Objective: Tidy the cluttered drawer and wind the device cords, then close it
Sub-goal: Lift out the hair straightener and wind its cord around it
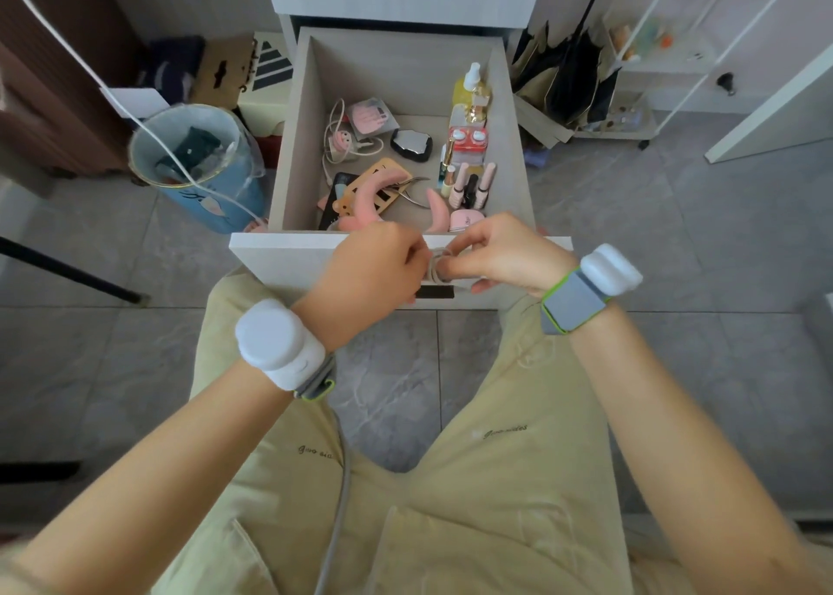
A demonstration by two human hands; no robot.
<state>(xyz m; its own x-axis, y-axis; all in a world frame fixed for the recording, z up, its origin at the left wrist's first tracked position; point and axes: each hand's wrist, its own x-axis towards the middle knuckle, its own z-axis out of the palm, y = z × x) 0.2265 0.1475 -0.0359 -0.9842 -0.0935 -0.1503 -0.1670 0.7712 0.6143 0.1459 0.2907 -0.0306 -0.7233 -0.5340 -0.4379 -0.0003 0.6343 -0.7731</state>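
Gripping what, those two hands?

Both are holding one thin, pale cord point(439, 266), which is sitting in small round loops between them. The left hand point(374, 274) is curling its fingers round one side of the coil. The right hand point(505, 252) is pinching the other side between thumb and fingertips.

Where is that coil hanging?

It is hovering just over the middle of the front edge of the drawer point(293, 144), a pale, matt, wood-grain box that is standing pulled open.

What is lying inside?

Near the left wall a small pink device point(341, 141) is lying with its cream lead point(334, 119) sprawling in loose curves. Just beside it a flat pink packet point(372, 117) is resting. A glossy black-and-silver compact point(410, 144) is sitting towards the middle.

And along the right wall?

A yellow spray bottle point(471, 89) is sitting near the back right corner. A red-and-white case point(467, 139) is lying in front of it, then slim pink tubes point(487, 177) are lying side by side. Metal nippers point(412, 186) are lying mid-drawer, touching a tan perforated card point(378, 167). A smooth, curved pink gadget point(374, 191) is arching over that card near the front edge.

Anything outside?

A round blue bin point(216, 207) with a clear liner is standing on grey tiles beside the drawer's left wall.
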